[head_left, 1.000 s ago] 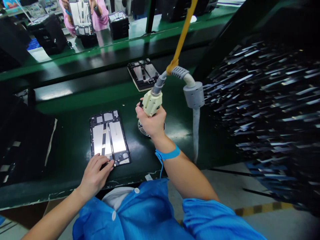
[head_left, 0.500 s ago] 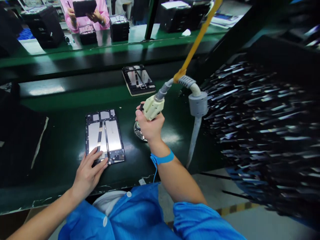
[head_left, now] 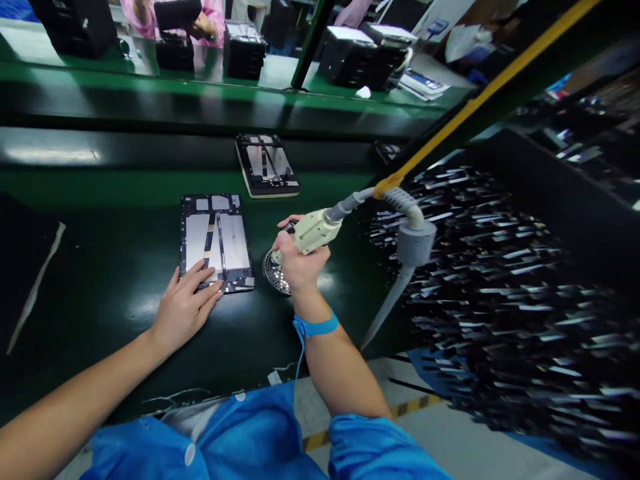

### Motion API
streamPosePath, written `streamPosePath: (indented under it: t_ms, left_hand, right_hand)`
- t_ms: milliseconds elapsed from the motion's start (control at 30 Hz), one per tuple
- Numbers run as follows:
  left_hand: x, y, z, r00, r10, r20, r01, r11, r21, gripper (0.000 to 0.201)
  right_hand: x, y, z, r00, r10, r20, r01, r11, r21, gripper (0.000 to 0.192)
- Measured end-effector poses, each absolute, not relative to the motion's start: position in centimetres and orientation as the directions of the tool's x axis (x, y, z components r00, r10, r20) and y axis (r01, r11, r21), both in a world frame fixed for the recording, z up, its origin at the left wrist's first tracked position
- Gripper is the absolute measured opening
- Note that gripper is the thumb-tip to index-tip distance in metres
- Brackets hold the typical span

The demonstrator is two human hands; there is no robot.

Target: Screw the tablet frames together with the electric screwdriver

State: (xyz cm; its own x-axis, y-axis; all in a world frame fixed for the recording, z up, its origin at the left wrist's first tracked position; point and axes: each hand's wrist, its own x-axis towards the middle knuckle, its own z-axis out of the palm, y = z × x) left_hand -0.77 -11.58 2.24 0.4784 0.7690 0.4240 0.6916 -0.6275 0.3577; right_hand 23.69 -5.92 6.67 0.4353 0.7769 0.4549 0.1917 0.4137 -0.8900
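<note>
In the middle of the head view lies a tablet (head_left: 227, 243) without its back cover, its silvery inside and ribbon cables showing. My left hand (head_left: 187, 300) rests over its near edge, fingers spread on the lower left part. To the right of the tablet, my right hand (head_left: 303, 260) is closed round the cream handle of a corded hand tool (head_left: 315, 231). The tool's round perforated metal head (head_left: 275, 272) faces down close to the table; whether it touches cannot be made out. A blue strap (head_left: 317, 327) circles my right wrist.
Farther back sits a stack of opened tablets (head_left: 267, 167). The tool's grey cable (head_left: 416, 243) hangs from a yellow strap (head_left: 440, 143). Densely packed dark strips (head_left: 500, 300) fill the right side. Across the bench, a person in pink sleeves (head_left: 213, 23) handles a dark panel beside black stacks (head_left: 244, 50).
My view has shifted, so the bench appears moved. The tool's handle leans more to the right, and its perforated head shows more fully. My left hand stays on the tablet.
</note>
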Motion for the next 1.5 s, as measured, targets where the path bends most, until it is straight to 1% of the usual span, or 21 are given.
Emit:
streamPosePath:
  t_ms: [167, 700, 800, 867, 967, 1100, 1167, 1267, 1500]
  left_hand:
    - [-1.2, -11.5, 2.4, 0.518, 0.766, 0.381, 0.678, -0.639, 0.363, 0.024]
    - [-1.2, -11.5, 2.0, 0.490, 0.768, 0.412, 0.665, -0.635, 0.393, 0.023]
    - [-0.9, -11.4, 1.9, 0.470, 0.771, 0.430, 0.668, -0.629, 0.398, 0.022]
    - [-0.7, -11.4, 1.9, 0.460, 0.774, 0.436, 0.671, -0.624, 0.401, 0.021]
    - [-0.5, -11.3, 1.9, 0.461, 0.774, 0.434, 0.668, -0.625, 0.405, 0.021]
    - [-0.6, -11.3, 1.7, 0.468, 0.773, 0.428, 0.660, -0.628, 0.412, 0.022]
    - [-0.5, -11.3, 1.7, 0.460, 0.775, 0.434, 0.657, -0.626, 0.421, 0.022]
    - [-0.5, -11.4, 1.8, 0.449, 0.781, 0.434, 0.655, -0.618, 0.435, 0.021]
    - [-0.4, -11.4, 2.0, 0.451, 0.783, 0.428, 0.662, -0.615, 0.427, 0.023]
  right_hand:
    - [23.6, -5.7, 6.3, 0.475, 0.750, 0.461, 0.197, 0.420, -0.886, 0.017]
    - [23.9, -5.4, 6.0, 0.511, 0.729, 0.455, 0.244, 0.385, -0.890, 0.020]
    - [23.7, -5.7, 7.0, 0.519, 0.720, 0.461, 0.223, 0.407, -0.886, 0.019]
    - [23.1, -6.2, 8.0, 0.521, 0.713, 0.469, 0.179, 0.445, -0.877, 0.017]
    - [21.4, -7.3, 9.0, 0.461, 0.757, 0.463, 0.069, 0.489, -0.869, 0.014]
    - [18.6, -9.0, 8.8, 0.282, 0.852, 0.440, -0.060, 0.474, -0.879, 0.022]
    - [17.7, -9.4, 8.4, 0.212, 0.878, 0.430, -0.078, 0.454, -0.888, 0.025]
    - [16.9, -9.7, 7.9, 0.160, 0.892, 0.422, -0.084, 0.439, -0.895, 0.025]
    - [16.8, -9.5, 6.9, 0.145, 0.896, 0.419, -0.072, 0.432, -0.899, 0.027]
